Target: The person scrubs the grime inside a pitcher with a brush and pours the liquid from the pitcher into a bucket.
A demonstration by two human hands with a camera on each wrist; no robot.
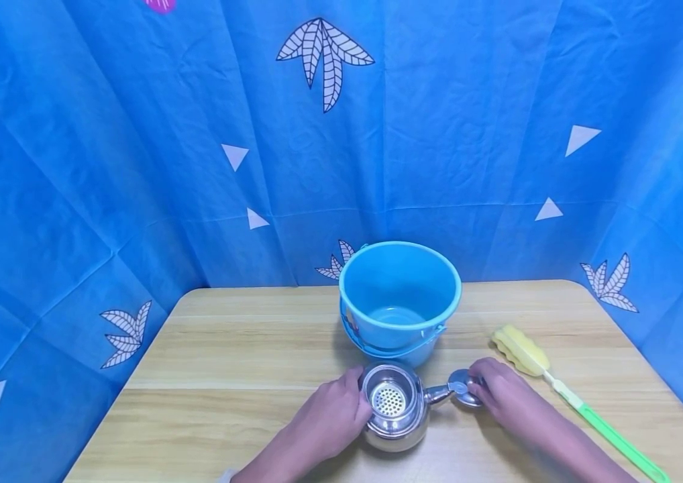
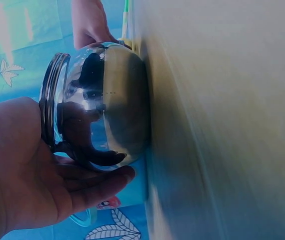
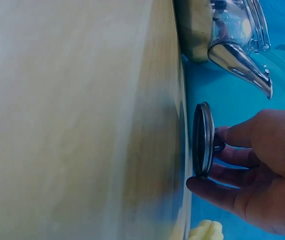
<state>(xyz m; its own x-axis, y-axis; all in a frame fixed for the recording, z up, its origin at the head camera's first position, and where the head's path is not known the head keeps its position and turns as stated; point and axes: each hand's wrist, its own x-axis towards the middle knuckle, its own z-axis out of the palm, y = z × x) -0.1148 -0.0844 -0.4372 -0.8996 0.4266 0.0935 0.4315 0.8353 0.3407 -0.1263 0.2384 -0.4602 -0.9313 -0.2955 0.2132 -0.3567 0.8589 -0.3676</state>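
A shiny metal teapot (image 1: 394,439) stands on the table with its mouth uncovered, showing a perforated strainer (image 1: 389,400) inside. Its spout (image 3: 240,67) points right. My left hand (image 1: 332,410) holds the teapot at its left side, the fingers bent along the body in the left wrist view. To the right of the spout, my right hand (image 1: 501,396) pinches the small round metal lid (image 3: 203,140) by its knob. The lid is held close to the tabletop, apart from the teapot in the right wrist view.
A blue bucket (image 1: 398,282) with its handle down stands just behind the teapot. Right of my right hand lies a yellow sponge brush (image 1: 522,350) with a green handle (image 1: 619,443). A blue patterned curtain (image 1: 341,154) encloses the wooden table (image 1: 245,355).
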